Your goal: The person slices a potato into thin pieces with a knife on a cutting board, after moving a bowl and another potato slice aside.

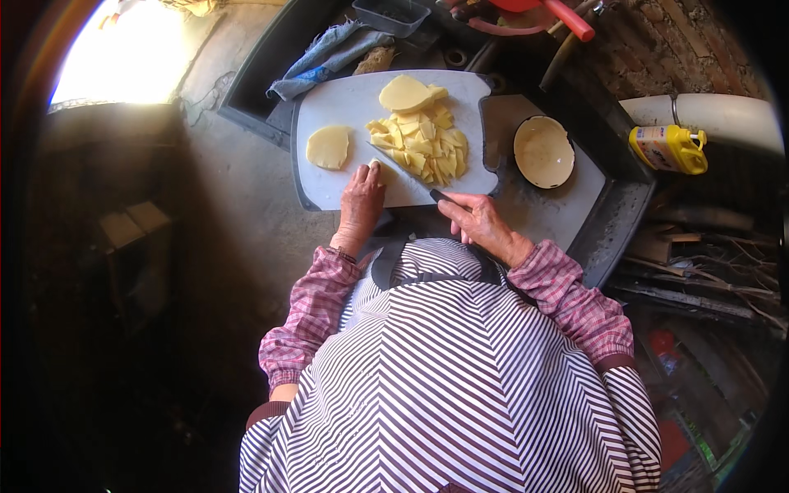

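Observation:
A white cutting board [400, 190] with dark edges lies before me, bearing a heap of cut pale-yellow pieces [425, 145], which look like potato. Larger rounded slices [405, 93] rest at the heap's far end, and one flat slice [328, 147] lies apart at the left. My right hand [481, 223] grips the dark handle of a kitchen knife [404, 169]; its blade slants across the board at the heap's near left edge. Left of the blade, my left hand [363, 196] presses its fingertips on a small pale piece, mostly hidden by the fingers.
An enamel bowl [544, 152] stands right of the board. Beyond the board lie a blue cloth [333, 55] and a dark plastic tray [391, 17]. A yellow bottle [669, 149] is at the right near a white pipe [733, 117]. A red-handled utensil [568, 20] is at the top.

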A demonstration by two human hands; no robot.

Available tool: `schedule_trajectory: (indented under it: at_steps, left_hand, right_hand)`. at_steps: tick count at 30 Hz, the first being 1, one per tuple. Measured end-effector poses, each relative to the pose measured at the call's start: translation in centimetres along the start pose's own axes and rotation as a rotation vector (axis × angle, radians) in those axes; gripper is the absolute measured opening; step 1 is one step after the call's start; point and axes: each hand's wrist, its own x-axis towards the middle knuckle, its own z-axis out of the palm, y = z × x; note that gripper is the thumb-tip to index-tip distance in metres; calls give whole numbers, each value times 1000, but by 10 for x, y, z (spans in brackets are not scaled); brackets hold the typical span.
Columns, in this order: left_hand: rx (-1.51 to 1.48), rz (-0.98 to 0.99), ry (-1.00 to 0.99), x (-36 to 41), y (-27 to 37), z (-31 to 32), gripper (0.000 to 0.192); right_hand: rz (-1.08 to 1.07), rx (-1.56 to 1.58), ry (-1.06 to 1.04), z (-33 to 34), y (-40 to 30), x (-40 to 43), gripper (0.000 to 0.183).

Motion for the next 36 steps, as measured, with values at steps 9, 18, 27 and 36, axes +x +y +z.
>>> schedule_trajectory:
  at_steps: [9,18,27,36]
  left_hand:
    - [17,-3,28,2,-3,5,49]
    - [28,-20,45,2,0,5,49]
    - [16,-3,90,2,-3,9,40]
    - [25,-18,106,-1,-4,12,46]
  right_hand:
    - [-36,-162,-4,-2,-8,-13,43]
    - [19,26,-26,-3,-11,-8,45]
    - [-43,-175,8,0,-4,-6,44]
    - [12,-41,-38,-3,-20,-17,46]
